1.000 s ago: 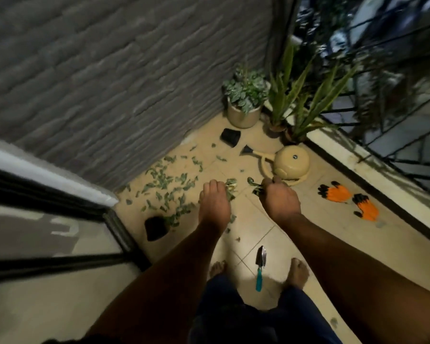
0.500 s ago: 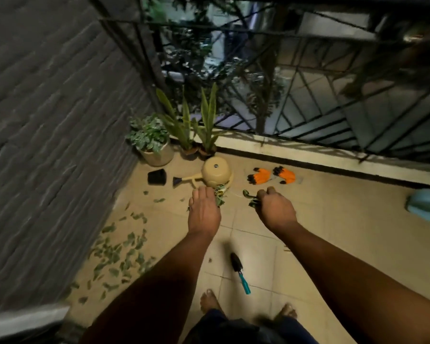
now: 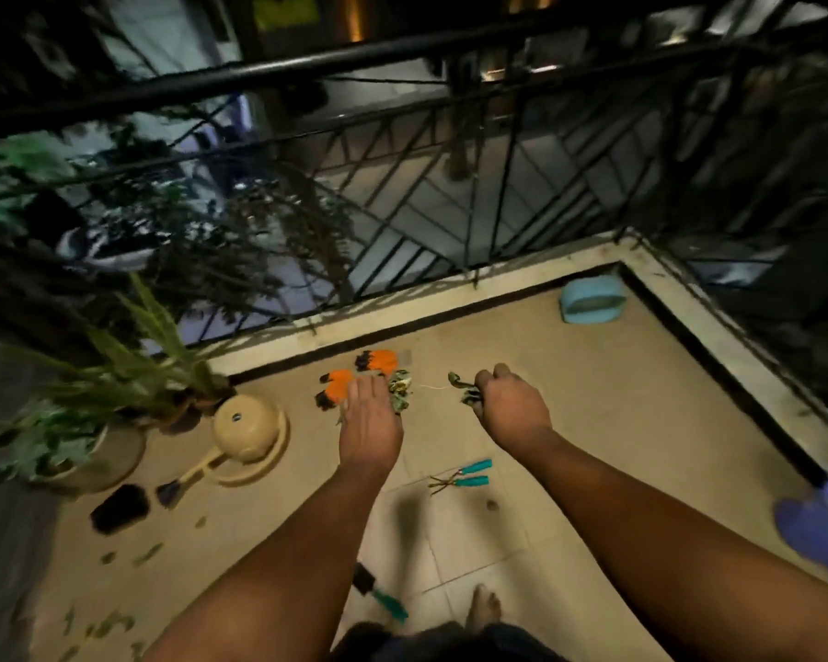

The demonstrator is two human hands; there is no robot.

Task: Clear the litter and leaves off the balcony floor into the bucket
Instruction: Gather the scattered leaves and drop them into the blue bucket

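My left hand [image 3: 371, 418] is held out over the tiles, back up, and holds a bunch of green leaves [image 3: 400, 391] that pokes out past its fingers. Curled fingers of my right hand [image 3: 512, 408] grip a second clump of leaves [image 3: 464, 389]. The light-blue bucket [image 3: 593, 301] stands in the far right corner by the railing, well beyond both hands. Loose leaves [image 3: 111, 623] still lie scattered on the floor at the lower left.
Two orange gloves [image 3: 383, 361] lie just beyond my left hand. A beige watering can [image 3: 247, 432], potted plants [image 3: 68, 451] and a black pot [image 3: 120, 508] stand at the left. A teal-handled hand rake [image 3: 467, 475] and trowel [image 3: 386, 597] lie near my foot [image 3: 486, 604]. The black railing [image 3: 402, 198] bounds the far side.
The view has swung right, away from the brick wall and leaf pile toward the railing and the blue bucket. Both hands have carried their leaves along, past the watering can and gloves.
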